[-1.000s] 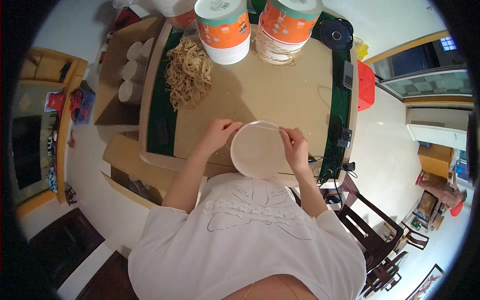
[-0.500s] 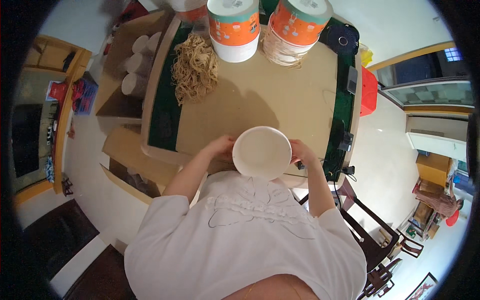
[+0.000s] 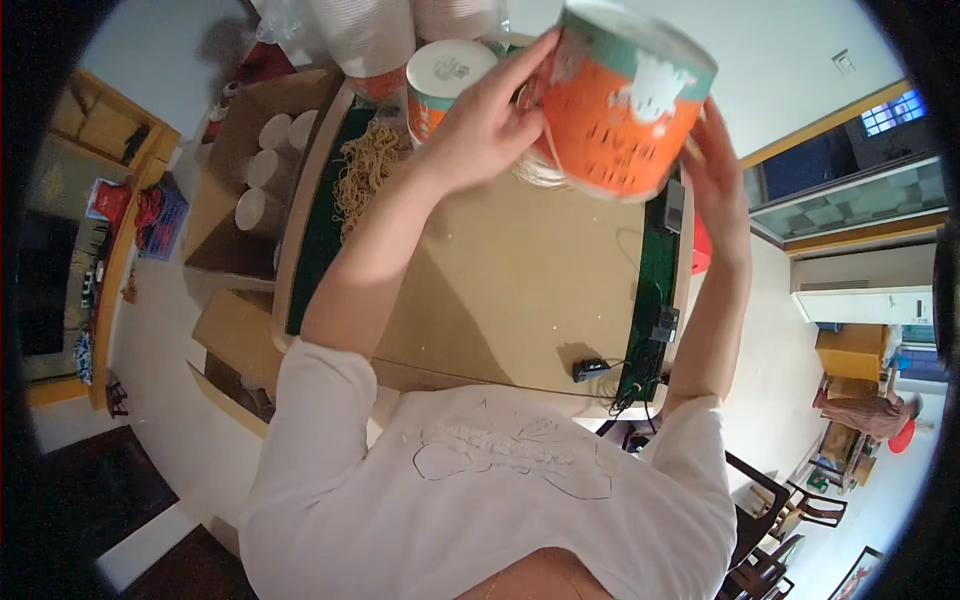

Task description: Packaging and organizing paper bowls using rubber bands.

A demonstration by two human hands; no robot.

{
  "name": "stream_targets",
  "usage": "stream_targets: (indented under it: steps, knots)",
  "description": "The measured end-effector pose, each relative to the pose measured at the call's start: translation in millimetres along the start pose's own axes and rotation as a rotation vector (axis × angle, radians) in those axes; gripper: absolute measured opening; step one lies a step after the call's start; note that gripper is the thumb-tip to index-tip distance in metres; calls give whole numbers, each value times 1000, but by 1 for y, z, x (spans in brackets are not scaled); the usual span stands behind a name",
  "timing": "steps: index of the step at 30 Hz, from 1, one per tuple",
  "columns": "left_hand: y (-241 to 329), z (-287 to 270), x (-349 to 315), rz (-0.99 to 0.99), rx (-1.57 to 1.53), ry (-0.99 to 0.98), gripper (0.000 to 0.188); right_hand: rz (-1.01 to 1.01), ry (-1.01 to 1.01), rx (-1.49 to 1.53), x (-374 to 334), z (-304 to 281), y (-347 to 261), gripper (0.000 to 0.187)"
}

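An orange paper tub (image 3: 622, 115) with a green band at its upper end is raised over the far right of the table, slightly blurred. My left hand (image 3: 492, 132) grips its left side, the thumb low against the orange wall. On the opposite side my right hand (image 3: 718, 175) is closed round it, some of its fingers hidden. Below the tub a bundle of pale string (image 3: 545, 178) shows in part. Left of it a second orange and green tub (image 3: 450, 72) stands bottom up, partly covered by my left arm. A tangled heap of tan string (image 3: 362, 178) lies beyond that forearm.
Tall stacks of white tubs (image 3: 365, 35) rise at the far edge. An open cardboard box (image 3: 225, 175) with white cups stands left of the table. A phone (image 3: 674, 205), a black device (image 3: 590, 370) and cables lie on the right side. A person (image 3: 865, 412) is far right.
Both hands have gone from close to my body to the far right of the table. The tub, earlier mouth up between them, is now turned over and raised.
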State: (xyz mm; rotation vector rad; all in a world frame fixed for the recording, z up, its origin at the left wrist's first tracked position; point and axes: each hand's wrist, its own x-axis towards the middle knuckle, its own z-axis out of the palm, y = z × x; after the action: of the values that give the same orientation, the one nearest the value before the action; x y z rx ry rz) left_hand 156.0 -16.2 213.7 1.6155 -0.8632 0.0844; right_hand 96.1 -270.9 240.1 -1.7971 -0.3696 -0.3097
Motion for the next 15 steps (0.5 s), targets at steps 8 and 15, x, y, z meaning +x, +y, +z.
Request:
stream_targets:
  steps: [8, 15]
  knots:
    - [-77, 11, 46, 168, 331, 17, 76, -53, 213, -547, 76, -41, 147, 74]
    - [-121, -13, -65, -202, 317, 348, 40, -233, 469, -660, 62, -10, 77, 66]
